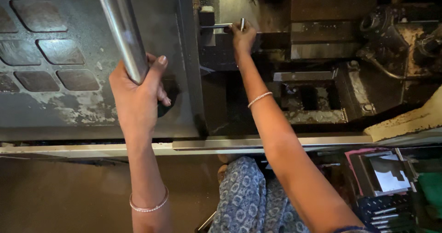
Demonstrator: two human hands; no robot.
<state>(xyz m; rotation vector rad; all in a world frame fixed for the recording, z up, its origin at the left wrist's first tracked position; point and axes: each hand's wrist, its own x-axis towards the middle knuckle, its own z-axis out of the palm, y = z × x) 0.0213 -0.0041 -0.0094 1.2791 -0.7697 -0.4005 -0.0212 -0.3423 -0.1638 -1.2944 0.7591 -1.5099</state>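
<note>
At the lower right, a dark open tray (391,210) held a row of slim metal tools lying side by side, and just above it sat a boxy holder with a pink edge (357,157) containing a pale grey sheet (389,175). A recessed square pocket (313,97) in the machine bed stood open, grimy inside; its contents could not be made out.

The left hand (136,92) was wrapped around a polished steel bar (122,28) that ran up and out of the top of the view, its fingers (159,65) closed firmly on it, thumb over the front. The bar stood in front of a grey sliding door (87,104) with dark rounded panels and worn, flaking paint lower down.

The right hand (243,36) reached deep into the machine, its fingers pinched shut on a small T-shaped metal key (230,26) whose shaft lay level and met a dark block (207,19) at the door's edge. A thin beaded bracelet (259,99) circled that wrist; a similar one (149,204) ringed the left forearm.

To the far right rose a dark, oily turret (396,35), well apart from both hands. A pale metal rail (258,143) ran along the machine's front, with patterned blue cloth (251,198) below it.
</note>
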